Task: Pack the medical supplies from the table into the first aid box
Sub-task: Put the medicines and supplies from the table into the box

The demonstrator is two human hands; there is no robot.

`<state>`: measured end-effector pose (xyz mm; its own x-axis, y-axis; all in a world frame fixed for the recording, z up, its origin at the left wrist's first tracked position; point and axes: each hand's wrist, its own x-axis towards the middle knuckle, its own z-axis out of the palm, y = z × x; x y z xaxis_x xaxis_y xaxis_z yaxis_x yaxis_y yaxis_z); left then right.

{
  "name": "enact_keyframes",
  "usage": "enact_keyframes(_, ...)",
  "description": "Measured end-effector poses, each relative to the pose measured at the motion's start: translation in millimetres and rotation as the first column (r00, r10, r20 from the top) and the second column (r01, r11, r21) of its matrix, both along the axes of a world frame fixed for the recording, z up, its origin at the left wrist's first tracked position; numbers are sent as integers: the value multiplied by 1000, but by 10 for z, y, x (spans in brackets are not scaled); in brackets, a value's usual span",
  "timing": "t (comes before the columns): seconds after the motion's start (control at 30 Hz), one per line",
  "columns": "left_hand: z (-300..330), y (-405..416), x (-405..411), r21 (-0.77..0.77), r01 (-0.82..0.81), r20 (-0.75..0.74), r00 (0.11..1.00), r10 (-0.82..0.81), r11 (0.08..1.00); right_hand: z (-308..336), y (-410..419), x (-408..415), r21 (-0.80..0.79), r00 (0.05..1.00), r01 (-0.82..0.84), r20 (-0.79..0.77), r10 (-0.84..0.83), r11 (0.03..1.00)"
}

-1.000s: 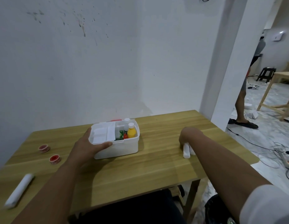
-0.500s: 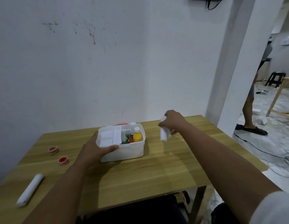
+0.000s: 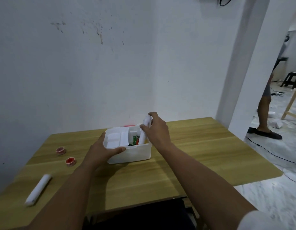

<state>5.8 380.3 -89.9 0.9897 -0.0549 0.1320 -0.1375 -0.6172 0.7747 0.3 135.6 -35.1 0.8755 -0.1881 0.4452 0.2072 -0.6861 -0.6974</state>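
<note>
The white first aid box (image 3: 135, 154) stands open on the wooden table (image 3: 202, 155). My left hand (image 3: 102, 151) grips its near left corner, thumb along the rim. My right hand (image 3: 156, 130) holds a white bandage roll (image 3: 144, 130) upright, its lower end inside the box's right compartment among a green pack and an orange item. A white insert tray fills the box's left side. Two red tape rolls (image 3: 61, 150) (image 3: 70, 161) and a long white bandage roll (image 3: 38, 190) lie on the table's left part.
A white wall runs behind the table and a white pillar (image 3: 243, 80) stands at its right. Past the pillar a person's leg (image 3: 264, 113), a black stool, a wooden frame and cables on the floor are visible.
My right hand lifted the white roll from the table's right side, carried it left and lowered it into the box. My left hand stayed on the box.
</note>
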Motion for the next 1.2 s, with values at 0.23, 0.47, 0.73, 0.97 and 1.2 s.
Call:
enact_keyframes(0.23, -20, 33, 23, 29, -25, -16, 1000, 25, 999, -225, 14, -99, -276, 999, -39, 19, 47, 960)
enact_keyframes(0.47, 24, -23, -31, -42, 9, 18, 1000, -8, 999, -250, -87, -113, -334, 989, -116, 50, 141, 935)
enact_keyframes(0.73, 149, -56, -139, -52, 38, -18, 999, -39, 998, -300, -269, 61, -234, 961, -244, 73, 267, 941)
enact_keyframes(0.97, 207, 606, -154, 134, -363, 104, 931, 351, 922, -118, -449, 273, -66, 923, -313, -258, 286, 948)
enact_keyframes(1.2, -5, 1398, -60, 579, -341, 34, 917, 396, 740, -268, -449, 381, 31, 811, -417, -438, 387, 908)
